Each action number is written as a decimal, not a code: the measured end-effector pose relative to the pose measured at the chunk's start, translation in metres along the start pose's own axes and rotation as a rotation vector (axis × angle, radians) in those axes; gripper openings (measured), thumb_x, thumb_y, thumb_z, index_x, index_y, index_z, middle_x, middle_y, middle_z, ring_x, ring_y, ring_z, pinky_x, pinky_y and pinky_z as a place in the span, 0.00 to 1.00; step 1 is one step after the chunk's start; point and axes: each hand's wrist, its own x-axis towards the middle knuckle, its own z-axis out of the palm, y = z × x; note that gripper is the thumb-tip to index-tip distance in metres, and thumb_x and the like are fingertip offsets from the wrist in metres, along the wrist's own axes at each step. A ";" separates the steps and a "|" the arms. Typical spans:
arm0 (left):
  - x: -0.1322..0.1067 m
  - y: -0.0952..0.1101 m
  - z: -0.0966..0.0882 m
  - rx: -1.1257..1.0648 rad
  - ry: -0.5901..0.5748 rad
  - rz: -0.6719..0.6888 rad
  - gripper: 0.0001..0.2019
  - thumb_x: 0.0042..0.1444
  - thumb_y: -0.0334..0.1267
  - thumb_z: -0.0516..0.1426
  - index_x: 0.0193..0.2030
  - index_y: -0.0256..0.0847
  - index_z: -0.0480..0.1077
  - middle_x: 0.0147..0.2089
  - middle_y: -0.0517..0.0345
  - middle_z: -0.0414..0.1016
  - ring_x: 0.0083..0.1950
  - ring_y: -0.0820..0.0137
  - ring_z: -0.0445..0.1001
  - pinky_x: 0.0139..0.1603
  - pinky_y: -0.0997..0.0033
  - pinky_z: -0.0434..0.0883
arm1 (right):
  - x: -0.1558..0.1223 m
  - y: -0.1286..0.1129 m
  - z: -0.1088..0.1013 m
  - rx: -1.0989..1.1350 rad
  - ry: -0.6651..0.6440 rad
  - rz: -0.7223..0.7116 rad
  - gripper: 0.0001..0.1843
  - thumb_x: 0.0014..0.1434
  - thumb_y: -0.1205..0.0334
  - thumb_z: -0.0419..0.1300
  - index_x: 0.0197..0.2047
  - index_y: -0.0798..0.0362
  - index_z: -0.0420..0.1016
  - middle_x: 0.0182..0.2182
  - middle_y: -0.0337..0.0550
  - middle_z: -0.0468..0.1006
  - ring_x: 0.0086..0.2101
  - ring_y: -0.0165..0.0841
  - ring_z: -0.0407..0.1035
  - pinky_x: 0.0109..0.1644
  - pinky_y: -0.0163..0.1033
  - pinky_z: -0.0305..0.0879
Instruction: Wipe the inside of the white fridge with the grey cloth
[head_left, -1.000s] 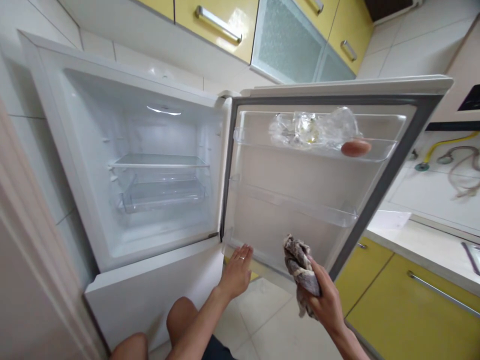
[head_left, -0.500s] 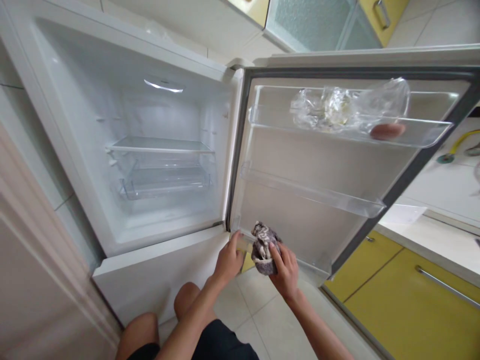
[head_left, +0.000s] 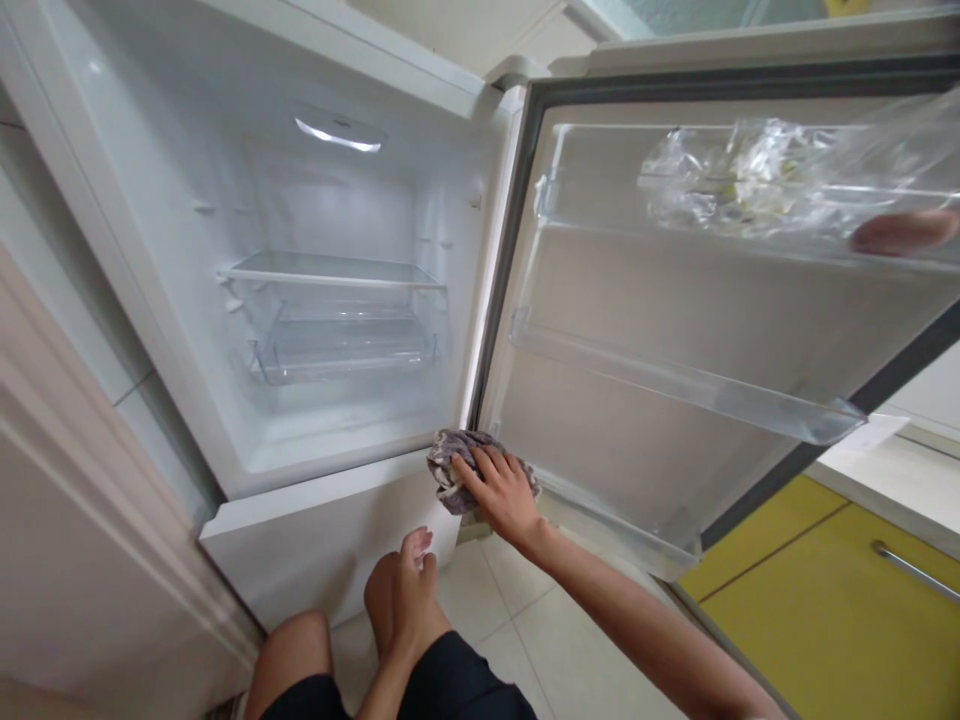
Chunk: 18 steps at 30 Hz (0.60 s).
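A crumpled grey and white patterned cloth [head_left: 448, 490] is bunched under my right hand [head_left: 504, 495], whose fingers lie spread over it. The hand presses the cloth at the lower hinge corner, where the open fridge door [head_left: 675, 300] meets the fridge body. What the cloth touches underneath is hidden. Lower and to the left, my left hand [head_left: 417, 585] hovers in front of my knee with loosely curled fingers, and I see nothing in it. It is apart from the cloth and the door.
Inside the fridge are a glass shelf [head_left: 330, 268] and a clear drawer [head_left: 341, 365]. Plastic bags [head_left: 765, 175] and a brownish-pink item [head_left: 900, 232] lie in the door's upper rack. A white lower panel [head_left: 322, 550] sits beneath; yellow cabinets [head_left: 840, 580] stand on the right.
My right hand has carried the cloth left and up to the hinge corner. My left hand has left the door's lower edge and dropped toward my knee. The view has shifted closer.
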 end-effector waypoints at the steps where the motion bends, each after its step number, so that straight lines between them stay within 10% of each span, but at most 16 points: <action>1: -0.006 -0.004 0.003 0.003 -0.003 0.005 0.15 0.53 0.32 0.53 0.46 0.42 0.73 0.46 0.49 0.84 0.49 0.62 0.83 0.54 0.60 0.79 | 0.009 -0.005 0.003 -0.002 -0.067 0.007 0.26 0.69 0.66 0.52 0.69 0.49 0.64 0.58 0.56 0.74 0.55 0.46 0.65 0.53 0.52 0.65; 7: -0.026 -0.006 0.009 -0.032 0.062 0.075 0.14 0.50 0.36 0.52 0.41 0.41 0.74 0.40 0.44 0.83 0.44 0.55 0.84 0.47 0.53 0.81 | 0.036 -0.028 0.032 0.057 -0.367 -0.084 0.22 0.70 0.66 0.50 0.65 0.56 0.66 0.54 0.63 0.75 0.52 0.50 0.66 0.53 0.61 0.63; 18: -0.019 0.087 -0.015 0.072 0.157 0.504 0.12 0.63 0.32 0.51 0.48 0.45 0.74 0.47 0.51 0.82 0.49 0.63 0.80 0.53 0.60 0.78 | -0.021 -0.038 0.052 0.082 -0.418 -0.155 0.17 0.68 0.63 0.57 0.59 0.55 0.70 0.44 0.52 0.79 0.44 0.43 0.69 0.47 0.50 0.64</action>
